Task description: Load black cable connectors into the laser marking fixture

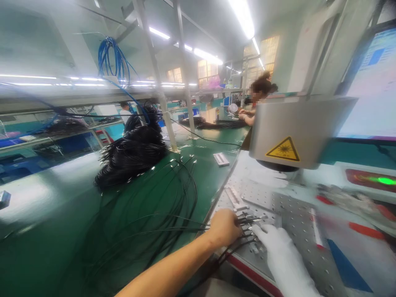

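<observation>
Now an aligning step, both hands busy.
Bare left hand (224,227) grips thin black cables (173,229); white-gloved right hand (275,247) lies flat on their silver metal tips (250,218), on perforated grey metal plate (293,214) under boxy grey laser head (297,128) — tips likely need evening up.

Green bench (62,231) under a heap of black cables (133,152), loose cables (161,206) just before the heap, white block (221,159) and perforated plate (293,214) to its right.

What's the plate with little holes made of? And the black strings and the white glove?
The holed plate looks like metal: grey, flat, dully shiny. The black strings are cables, probably plastic- or rubber-coated: smooth, bendy, glossy, with silvery ends. The glove on the right hand seems soft white cloth, though it's blurry.
</observation>
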A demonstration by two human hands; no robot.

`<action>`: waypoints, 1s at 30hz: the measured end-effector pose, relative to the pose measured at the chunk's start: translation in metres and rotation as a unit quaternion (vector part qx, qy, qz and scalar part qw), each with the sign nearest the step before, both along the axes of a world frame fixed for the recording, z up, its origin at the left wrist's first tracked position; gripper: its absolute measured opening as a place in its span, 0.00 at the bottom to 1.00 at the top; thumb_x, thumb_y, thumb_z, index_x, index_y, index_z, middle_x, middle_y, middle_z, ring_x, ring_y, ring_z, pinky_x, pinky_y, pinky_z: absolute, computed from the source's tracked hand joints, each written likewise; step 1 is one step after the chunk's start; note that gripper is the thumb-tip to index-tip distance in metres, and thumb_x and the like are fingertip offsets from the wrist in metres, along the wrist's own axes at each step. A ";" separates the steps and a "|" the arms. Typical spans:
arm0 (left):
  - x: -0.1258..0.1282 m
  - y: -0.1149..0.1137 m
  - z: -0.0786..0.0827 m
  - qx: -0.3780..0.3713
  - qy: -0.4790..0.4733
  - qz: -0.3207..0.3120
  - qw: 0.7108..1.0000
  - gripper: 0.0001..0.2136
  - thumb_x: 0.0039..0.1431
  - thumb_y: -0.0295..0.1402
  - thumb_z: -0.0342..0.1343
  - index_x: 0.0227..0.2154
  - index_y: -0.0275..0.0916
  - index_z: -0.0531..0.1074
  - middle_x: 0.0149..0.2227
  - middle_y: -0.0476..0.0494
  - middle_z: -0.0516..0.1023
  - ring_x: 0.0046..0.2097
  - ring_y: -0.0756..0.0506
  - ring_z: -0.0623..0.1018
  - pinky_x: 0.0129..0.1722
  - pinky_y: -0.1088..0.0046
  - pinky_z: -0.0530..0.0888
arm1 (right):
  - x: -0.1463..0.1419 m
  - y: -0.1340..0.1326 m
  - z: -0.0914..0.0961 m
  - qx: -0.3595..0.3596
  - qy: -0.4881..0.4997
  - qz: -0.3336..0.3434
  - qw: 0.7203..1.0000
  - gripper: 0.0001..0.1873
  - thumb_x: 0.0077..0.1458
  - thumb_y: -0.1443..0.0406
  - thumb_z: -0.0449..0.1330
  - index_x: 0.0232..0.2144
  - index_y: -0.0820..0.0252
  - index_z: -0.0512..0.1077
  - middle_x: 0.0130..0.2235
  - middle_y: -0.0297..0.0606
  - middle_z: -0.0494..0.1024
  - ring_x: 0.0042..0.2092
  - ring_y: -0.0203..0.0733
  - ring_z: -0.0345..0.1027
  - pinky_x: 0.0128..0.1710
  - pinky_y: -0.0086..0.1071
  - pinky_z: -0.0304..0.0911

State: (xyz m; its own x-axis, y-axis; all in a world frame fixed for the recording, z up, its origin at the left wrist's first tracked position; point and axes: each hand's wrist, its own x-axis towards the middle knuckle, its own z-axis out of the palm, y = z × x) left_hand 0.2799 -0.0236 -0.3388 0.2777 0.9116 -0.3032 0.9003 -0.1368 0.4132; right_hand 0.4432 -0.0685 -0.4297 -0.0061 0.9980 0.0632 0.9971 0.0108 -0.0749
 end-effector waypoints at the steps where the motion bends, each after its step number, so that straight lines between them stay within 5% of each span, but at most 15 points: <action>1: 0.000 0.001 -0.002 -0.005 -0.008 0.004 1.000 0.10 0.46 0.28 0.58 0.32 0.35 0.80 0.31 0.41 0.81 0.32 0.46 0.74 0.27 0.73 0.60 | 0.000 0.001 -0.001 -0.001 -0.004 0.002 1.000 0.25 0.54 0.70 0.51 0.52 0.47 0.74 0.46 0.41 0.77 0.41 0.45 0.70 0.43 0.34 0.64; 7: -0.008 0.007 -0.014 -0.032 -0.094 0.007 0.995 0.03 0.42 0.26 0.61 0.24 0.35 0.78 0.20 0.50 0.72 0.28 0.50 0.70 0.28 0.75 0.61 | -0.005 0.002 -0.001 0.007 -0.031 0.013 0.999 0.28 0.50 0.75 0.52 0.50 0.49 0.75 0.51 0.44 0.75 0.43 0.45 0.70 0.44 0.35 0.64; 11: -0.020 0.013 -0.022 -0.039 -0.177 0.015 0.983 0.07 0.43 0.32 0.64 0.27 0.36 0.77 0.22 0.54 0.70 0.28 0.51 0.69 0.27 0.77 0.62 | -0.007 0.002 0.002 0.033 -0.029 0.003 0.999 0.23 0.53 0.72 0.53 0.47 0.46 0.76 0.43 0.42 0.77 0.38 0.44 0.71 0.38 0.33 0.64; 17: -0.026 0.021 -0.024 -0.035 -0.253 0.029 0.966 0.06 0.50 0.33 0.56 0.30 0.37 0.73 0.22 0.54 0.70 0.27 0.52 0.70 0.28 0.77 0.64 | -0.004 0.002 -0.001 0.053 -0.003 -0.021 0.998 0.21 0.62 0.65 0.47 0.48 0.47 0.76 0.34 0.41 0.77 0.33 0.41 0.71 0.33 0.31 0.64; 22: -0.024 0.019 -0.021 0.016 -0.249 0.040 0.968 0.03 0.41 0.28 0.58 0.21 0.38 0.70 0.20 0.56 0.66 0.27 0.53 0.65 0.27 0.76 0.58 | -0.007 -0.001 0.000 0.036 -0.005 -0.028 0.999 0.25 0.57 0.70 0.48 0.50 0.47 0.75 0.39 0.43 0.78 0.38 0.44 0.72 0.38 0.33 0.66; 26: -0.021 0.011 -0.021 0.067 -0.205 0.050 0.975 0.01 0.42 0.28 0.55 0.22 0.39 0.71 0.21 0.55 0.67 0.28 0.52 0.66 0.29 0.75 0.58 | -0.011 -0.005 0.006 0.029 -0.024 -0.030 0.999 0.31 0.52 0.75 0.48 0.52 0.45 0.74 0.48 0.42 0.77 0.44 0.46 0.71 0.40 0.33 0.67; 30: -0.015 0.006 -0.022 0.096 -0.119 0.055 0.987 0.04 0.43 0.29 0.54 0.23 0.40 0.73 0.23 0.52 0.73 0.29 0.50 0.68 0.29 0.73 0.57 | -0.010 -0.005 0.008 0.035 -0.032 -0.023 0.999 0.30 0.51 0.74 0.50 0.51 0.43 0.75 0.46 0.39 0.78 0.42 0.45 0.72 0.40 0.32 0.68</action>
